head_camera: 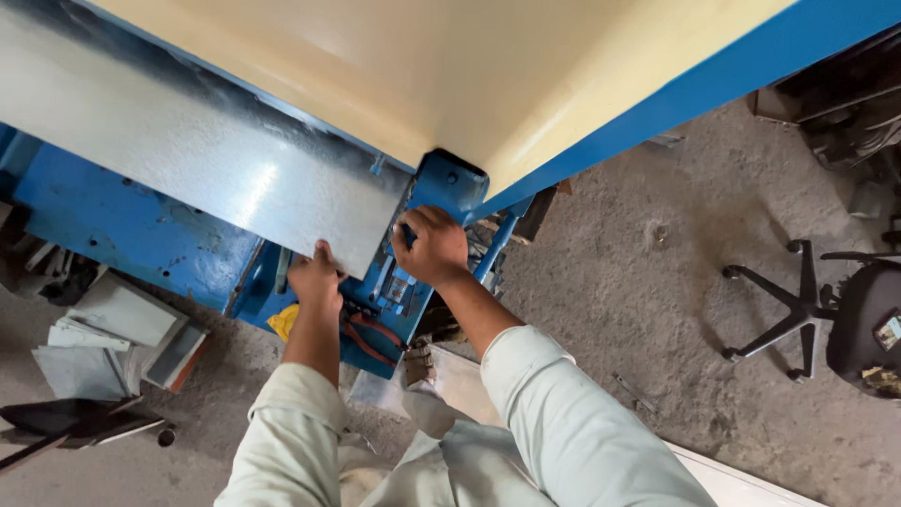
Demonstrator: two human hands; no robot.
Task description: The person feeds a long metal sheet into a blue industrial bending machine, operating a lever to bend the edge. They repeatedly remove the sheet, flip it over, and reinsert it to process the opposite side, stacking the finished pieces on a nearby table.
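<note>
Both hands: left hand [314,279] grips metal sheet's [202,160] near edge.

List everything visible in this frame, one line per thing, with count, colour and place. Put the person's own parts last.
metal sheet: one, grey galvanised, upper left, lying on the machine
machine: one, blue frame with a cream top panel, across the top
cut sheet pieces: a stack, grey and white, on the floor at left
office chair: one, black, with a star base, far right
concrete floor: grey, right and bottom
yellow item: one, under the machine near the left wrist; kind unclear
sleeves: two, pale green, bottom centre
left hand: gripping the sheet's lower edge
right hand: gripping the sheet's corner by the machine's blue bracket
</note>
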